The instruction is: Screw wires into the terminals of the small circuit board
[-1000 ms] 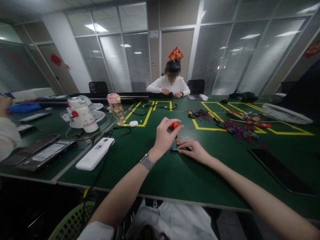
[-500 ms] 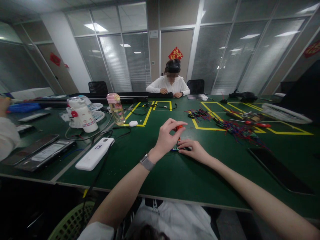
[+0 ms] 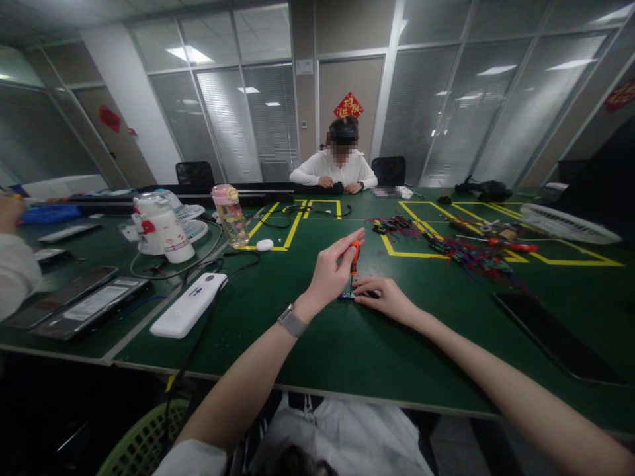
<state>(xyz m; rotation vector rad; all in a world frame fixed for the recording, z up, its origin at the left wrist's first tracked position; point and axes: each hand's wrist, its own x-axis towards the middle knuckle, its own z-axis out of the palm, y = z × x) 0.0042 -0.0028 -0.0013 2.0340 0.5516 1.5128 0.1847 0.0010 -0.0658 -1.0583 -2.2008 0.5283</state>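
My left hand (image 3: 331, 271) grips a small orange-handled screwdriver (image 3: 354, 256), held upright with its tip down on a small dark part (image 3: 347, 296) lying on the green table (image 3: 307, 344). My right hand (image 3: 384, 297) lies flat on the table, its fingers pressing that part in place. The part is mostly hidden under the fingers. A grey watch sits on my left wrist.
A white power bank (image 3: 188, 303) with a black cable lies to the left, beside phones (image 3: 89, 305), a white bottle (image 3: 163, 228) and a pink-lidded bottle (image 3: 229, 215). Coloured wire bundles (image 3: 471, 258) and a dark tablet (image 3: 555, 337) lie right. Another person (image 3: 337, 165) sits opposite.
My left hand's fingers have shifted around the screwdriver handle, which now shows more plainly and stands upright. My right hand has stayed on the part.
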